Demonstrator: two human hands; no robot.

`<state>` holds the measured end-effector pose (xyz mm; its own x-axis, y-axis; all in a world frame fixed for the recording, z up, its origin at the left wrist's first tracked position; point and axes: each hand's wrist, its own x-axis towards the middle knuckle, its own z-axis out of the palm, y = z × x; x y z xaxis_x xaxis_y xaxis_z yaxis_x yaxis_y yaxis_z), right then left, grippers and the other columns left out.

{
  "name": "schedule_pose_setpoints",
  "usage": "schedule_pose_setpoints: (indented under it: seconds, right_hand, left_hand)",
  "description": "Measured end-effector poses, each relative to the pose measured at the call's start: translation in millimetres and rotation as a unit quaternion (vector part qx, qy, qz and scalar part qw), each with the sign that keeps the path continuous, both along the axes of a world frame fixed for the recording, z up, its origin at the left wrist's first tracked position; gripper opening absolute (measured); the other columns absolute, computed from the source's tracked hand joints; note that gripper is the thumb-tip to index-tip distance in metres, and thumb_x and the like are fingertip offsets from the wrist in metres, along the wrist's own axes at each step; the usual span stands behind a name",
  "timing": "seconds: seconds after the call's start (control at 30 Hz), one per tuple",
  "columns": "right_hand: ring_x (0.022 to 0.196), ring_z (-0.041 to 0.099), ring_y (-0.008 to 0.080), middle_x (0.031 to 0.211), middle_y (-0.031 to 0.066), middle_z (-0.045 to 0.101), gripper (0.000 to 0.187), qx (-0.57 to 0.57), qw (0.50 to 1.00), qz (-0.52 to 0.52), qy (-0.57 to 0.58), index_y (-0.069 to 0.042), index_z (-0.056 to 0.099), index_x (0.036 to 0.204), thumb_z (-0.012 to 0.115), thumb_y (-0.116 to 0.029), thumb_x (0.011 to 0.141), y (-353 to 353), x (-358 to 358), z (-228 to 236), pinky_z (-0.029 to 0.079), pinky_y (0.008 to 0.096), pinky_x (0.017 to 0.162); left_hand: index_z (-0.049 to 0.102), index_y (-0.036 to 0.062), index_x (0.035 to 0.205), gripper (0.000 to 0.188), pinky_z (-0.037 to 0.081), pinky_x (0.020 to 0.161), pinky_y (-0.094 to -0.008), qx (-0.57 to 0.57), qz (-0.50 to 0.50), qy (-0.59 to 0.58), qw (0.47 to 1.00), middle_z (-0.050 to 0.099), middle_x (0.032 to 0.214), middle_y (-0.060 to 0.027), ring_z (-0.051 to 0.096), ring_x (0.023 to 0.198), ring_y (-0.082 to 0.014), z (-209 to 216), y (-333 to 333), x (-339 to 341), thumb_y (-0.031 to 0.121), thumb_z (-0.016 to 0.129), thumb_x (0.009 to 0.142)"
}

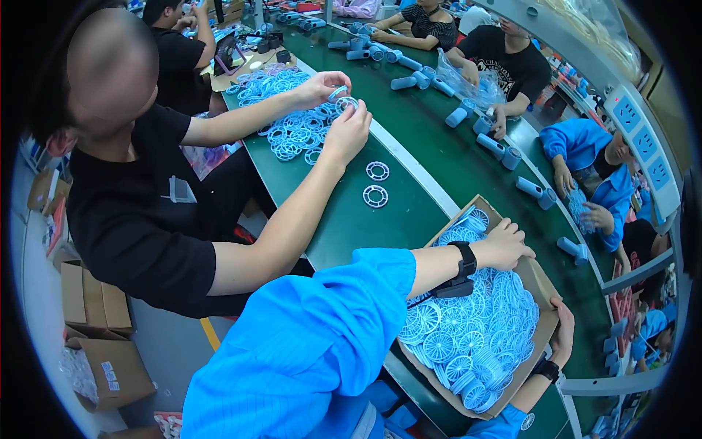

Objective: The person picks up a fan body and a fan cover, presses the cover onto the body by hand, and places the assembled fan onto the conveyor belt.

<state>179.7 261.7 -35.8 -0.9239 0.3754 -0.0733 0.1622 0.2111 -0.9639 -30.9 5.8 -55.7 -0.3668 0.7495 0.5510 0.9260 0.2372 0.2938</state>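
While the person's left forearm reaches across an open brown cardboard box [536,284] from its left side, the left hand [504,247] lies palm down by the box's far wall, its bent fingers pointing right. Whether these fingers clasp the cardboard or merely rest there, I cannot tell. A bright blue fabric sleeve [314,322] is bunched around the elbow, left of the box, and a black strapped wrist device [458,287] sits above the box's contents. The right hand [563,329] is raised along the box's right side, its fingers curled against the outer wall near the upper edge, grasping it; a black watch [546,369] circles that wrist.

Inside the box, pale blue round plastic grilles with thin spokes [482,322] lie heaped and overlapping. The box itself sits at a slant over the smooth green worktop [351,234]. Left of the box lie two pale flat plastic rings [376,205], apart from each other; farther left, a co-worker in a black T-shirt [139,227] holds similar rings beside a pile of light blue plastic rings [292,135]. Beyond the box, light blue cylindrical plastic housings [491,146] line a long green strip [474,175].
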Motion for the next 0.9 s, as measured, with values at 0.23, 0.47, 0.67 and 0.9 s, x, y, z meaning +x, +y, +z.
schedule_pose_setpoints:
  seconds: [0.23, 0.47, 0.67, 0.9]
  right_hand:
    - [0.103, 0.058, 0.0200, 0.115, 0.0111, 0.061, 0.053, -0.169, 0.985, -0.004, 0.036, -0.004, 0.040, 0.138, 0.052, -0.033, 0.095, 10, 15, -1, 0.044, 0.0333, 0.091]
    - [0.126, 0.045, 0.0233, 0.138, 0.0141, 0.047, 0.052, -0.204, 0.944, -0.237, 0.103, -0.014, 0.038, 0.141, 0.048, -0.037, 0.095, 133, 65, -36, 0.033, 0.0360, 0.103]
    - [0.119, 0.049, 0.0180, 0.129, 0.0082, 0.052, 0.043, -0.139, 0.958, -0.242, 0.067, -0.012, 0.048, 0.133, 0.047, -0.034, 0.096, 180, 104, -88, 0.036, 0.0298, 0.100]
    - [0.072, 0.049, 0.0056, 0.083, -0.0051, 0.054, 0.027, 0.104, 0.963, -0.235, -0.080, -0.010, 0.061, 0.109, 0.052, -0.030, 0.094, 145, 89, -71, 0.040, 0.0220, 0.062]
  left_hand:
    - [0.063, 0.0296, 0.118, 0.047, 0.029, 0.101, -0.0440, -0.002, 0.000, 0.016, 1.000, 0.056, 0.100, -0.0087, 0.048, 0.101, -0.0289, 1, -10, -2, 0.021, 0.065, 0.072]
    - [0.061, 0.0289, 0.121, 0.051, 0.025, 0.103, -0.0461, -0.057, -0.025, -0.011, 0.998, 0.055, 0.106, -0.0090, 0.045, 0.106, -0.0304, 9, -2, 0, 0.022, 0.065, 0.071]
    - [0.059, 0.0253, 0.124, 0.056, 0.025, 0.100, -0.0432, -0.046, -0.027, 0.004, 0.999, 0.053, 0.109, -0.0084, 0.045, 0.105, -0.0290, 12, -4, 2, 0.022, 0.066, 0.069]
    - [0.057, 0.0270, 0.127, 0.060, 0.025, 0.101, -0.0442, -0.071, -0.016, 0.008, 0.997, 0.053, 0.112, -0.0084, 0.044, 0.110, -0.0296, 12, -12, -2, 0.019, 0.067, 0.069]
